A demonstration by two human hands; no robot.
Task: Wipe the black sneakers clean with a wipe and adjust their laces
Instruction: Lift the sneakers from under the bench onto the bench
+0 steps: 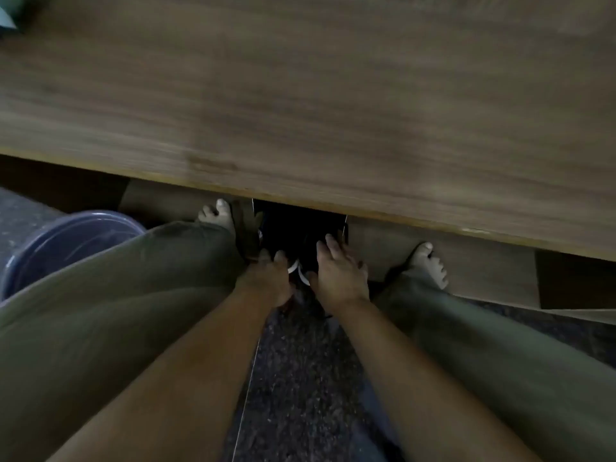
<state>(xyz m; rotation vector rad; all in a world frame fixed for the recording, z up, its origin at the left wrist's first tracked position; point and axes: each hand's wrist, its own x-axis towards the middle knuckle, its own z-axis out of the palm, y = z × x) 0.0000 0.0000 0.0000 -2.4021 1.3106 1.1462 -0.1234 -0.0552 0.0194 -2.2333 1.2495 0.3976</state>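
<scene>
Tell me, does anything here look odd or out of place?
Nothing looks spilled or broken. The one oddity: the black sneakers sit on the floor in the dark gap under the wooden table, where both hands reach for them. No wipe shows.

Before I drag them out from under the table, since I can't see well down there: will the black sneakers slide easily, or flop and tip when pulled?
The black sneakers probably slide as a stiff unit, since white rubber soles show at their near ends. On the speckled floor those soles may drag somewhat. Both the left hand and right hand reach them, so tipping seems unlikely.
</scene>
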